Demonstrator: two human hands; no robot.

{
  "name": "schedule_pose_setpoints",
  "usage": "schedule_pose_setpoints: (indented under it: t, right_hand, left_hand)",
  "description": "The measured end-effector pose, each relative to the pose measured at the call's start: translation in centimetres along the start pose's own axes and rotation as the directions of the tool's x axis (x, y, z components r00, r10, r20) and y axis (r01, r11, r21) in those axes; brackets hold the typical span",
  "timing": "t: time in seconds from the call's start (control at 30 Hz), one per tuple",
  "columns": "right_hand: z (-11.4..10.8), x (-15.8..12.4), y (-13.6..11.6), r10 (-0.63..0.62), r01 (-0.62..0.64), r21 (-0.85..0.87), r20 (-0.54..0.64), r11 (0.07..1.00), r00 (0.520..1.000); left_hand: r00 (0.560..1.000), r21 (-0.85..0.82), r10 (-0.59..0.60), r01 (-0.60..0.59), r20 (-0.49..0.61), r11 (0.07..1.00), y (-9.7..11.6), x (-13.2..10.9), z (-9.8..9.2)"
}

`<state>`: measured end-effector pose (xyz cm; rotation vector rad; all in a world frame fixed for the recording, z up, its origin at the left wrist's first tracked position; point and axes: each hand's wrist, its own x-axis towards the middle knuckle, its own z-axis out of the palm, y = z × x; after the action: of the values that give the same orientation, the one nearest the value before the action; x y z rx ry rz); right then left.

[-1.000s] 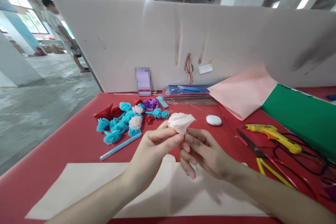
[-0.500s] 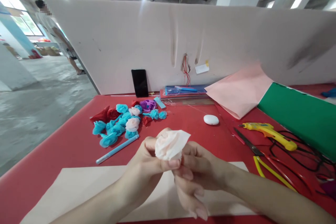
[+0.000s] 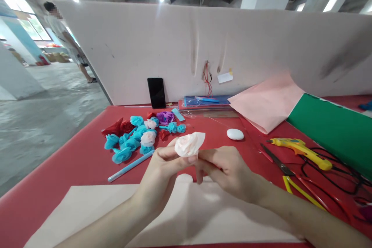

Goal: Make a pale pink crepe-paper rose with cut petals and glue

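Observation:
My left hand [image 3: 162, 168] pinches the base of a pale pink paper rose [image 3: 189, 143] between thumb and fingers, holding it above the red table [image 3: 66, 162]. My right hand [image 3: 225, 168] meets it from the right, fingers closed at the underside of the same rose. Both hands hover over a large cream paper sheet [image 3: 95, 211] lying at the table's near edge. Behind the hands lies a heap of finished paper flowers [image 3: 136, 135], mostly turquoise with some red, pink and one purple.
A light blue stick [image 3: 130, 166] lies by the flower heap. A white oval case [image 3: 235, 134], yellow glue gun [image 3: 302, 151], scissors [image 3: 286, 176] and black cable [image 3: 334, 174] are at the right. Pink [image 3: 267, 104] and green [image 3: 334, 128] sheets lean on the partition, beside a black phone [image 3: 156, 92]. A person [image 3: 68, 42] stands far left.
The rose was turned in my fingers, dipped lower and closer, then rose again. My right hand shifted from below the flower to its right side.

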<state>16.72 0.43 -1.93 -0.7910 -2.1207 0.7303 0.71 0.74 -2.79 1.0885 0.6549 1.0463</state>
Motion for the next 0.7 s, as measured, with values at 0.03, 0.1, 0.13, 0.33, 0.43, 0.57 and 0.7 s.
schedule_pose_setpoints:
  t: [0.03,0.1,0.13,0.33,0.43,0.57,0.7]
  right_hand:
    - [0.1,-0.1,0.2,-0.069,0.064,-0.123,-0.032,0.990,0.997]
    - [0.5,-0.3,0.6,-0.205,0.166,-0.351,-0.076,0.922,0.976]
    - [0.8,-0.4,0.8,-0.254,0.193,-0.430,-0.088,0.882,0.963]
    - [2.2,-0.8,1.8,-0.300,0.171,-0.537,-0.161,0.826,0.940]
    - [2.1,-0.7,1.8,-0.273,0.140,-0.495,-0.207,0.858,0.940]
    - [0.8,-0.2,1.0,-0.182,0.058,-0.376,-0.305,0.925,0.935]
    - [0.0,0.2,0.3,0.058,-0.064,-0.011,-0.301,0.998,0.952]
  left_hand:
    - [1.000,0.016,0.005,-0.005,-0.030,1.000,-0.2,0.1,0.0]
    - [0.995,0.020,0.017,-0.015,-0.094,1.000,-0.5,0.1,-0.1]
    - [0.993,0.012,0.016,-0.015,-0.117,1.000,-0.7,0.1,0.0]
    - [0.988,-0.008,0.015,-0.017,-0.155,1.000,-1.1,0.2,0.2]
    - [0.994,-0.009,0.006,-0.007,-0.108,1.000,-1.1,0.4,0.1]
    - [0.989,-0.009,0.003,-0.005,-0.149,1.000,-1.4,1.0,-0.3]
    - [0.986,-0.010,-0.043,0.042,-0.162,0.999,-2.1,1.5,-0.7]
